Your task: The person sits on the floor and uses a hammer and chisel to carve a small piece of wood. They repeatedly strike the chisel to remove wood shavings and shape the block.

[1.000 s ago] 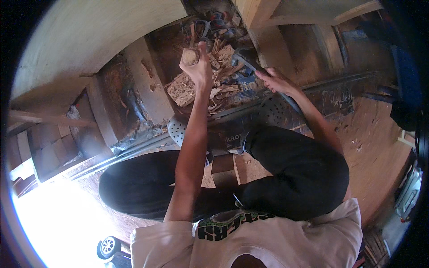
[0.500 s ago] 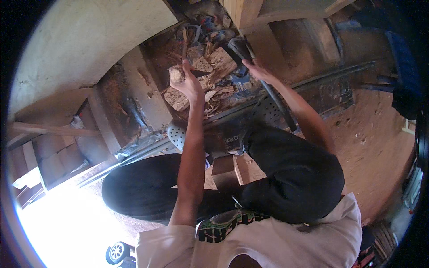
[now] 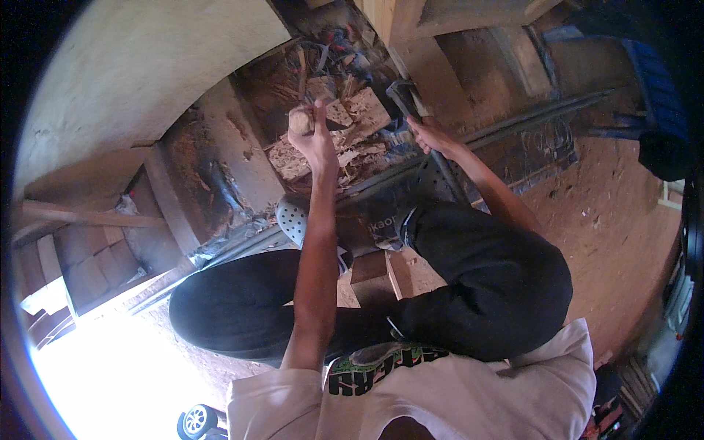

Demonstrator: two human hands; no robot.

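Observation:
My left hand (image 3: 317, 150) is closed around a piece of wood (image 3: 301, 122), its pale, round cut end facing up and its far part hidden. It is held over a pile of split wood and chips (image 3: 364, 117). To the right, my right hand (image 3: 434, 138) grips the long dark handle of an axe-like tool (image 3: 400, 92). The tool's dark head points away from me, beyond my fingers, and its exact shape is blurred. The handle's lower part runs back toward my right knee. Wood and tool are apart.
Dusty boards (image 3: 238, 132) frame the pile on the left, with a pale panel (image 3: 161, 66) above. A dark ledge (image 3: 513, 130) crosses in front of my feet in perforated clogs (image 3: 292, 220). A wooden block (image 3: 372, 277) stands between my legs; a blue plastic chair (image 3: 655, 88) is far right.
My right hand and the axe-like tool have come slightly nearer and to the right. My left hand has shifted a little to the right with the wood.

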